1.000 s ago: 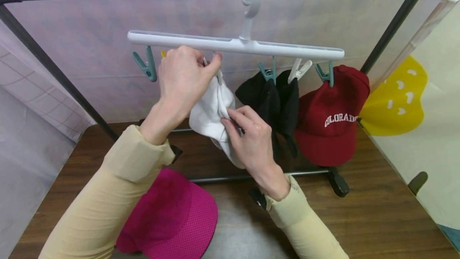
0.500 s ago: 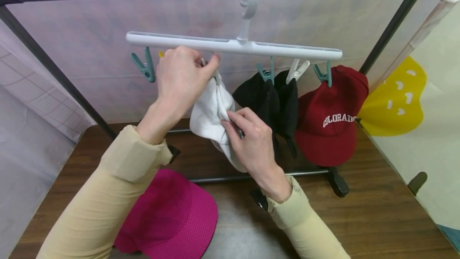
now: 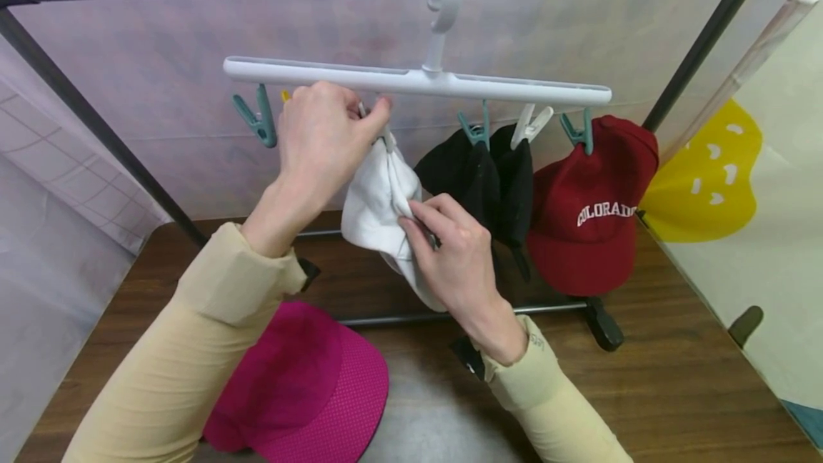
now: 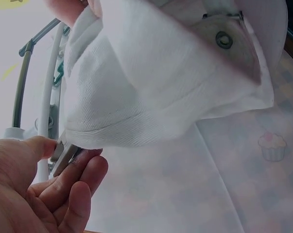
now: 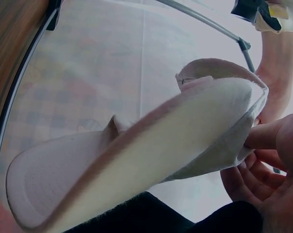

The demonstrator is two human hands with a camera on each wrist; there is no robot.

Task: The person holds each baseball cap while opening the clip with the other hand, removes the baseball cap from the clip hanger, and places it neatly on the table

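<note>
I see a white cap (image 3: pixel 379 198) of soft twill cloth hanging crumpled under the white hanger bar (image 3: pixel 411 81), its top edge at a white clip (image 3: pixel 386 136) on that bar. The crown is folded in on itself and the brim points down toward the bench. From the left wrist view, I make out a stitched hem along its lower fold and a small metal eyelet on a stiffer panel inside. From the right wrist view, I see the curved brim and its pale underside.

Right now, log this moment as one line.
left hand pinches white clip | right hand holds white cap | pink cap on table
</note>
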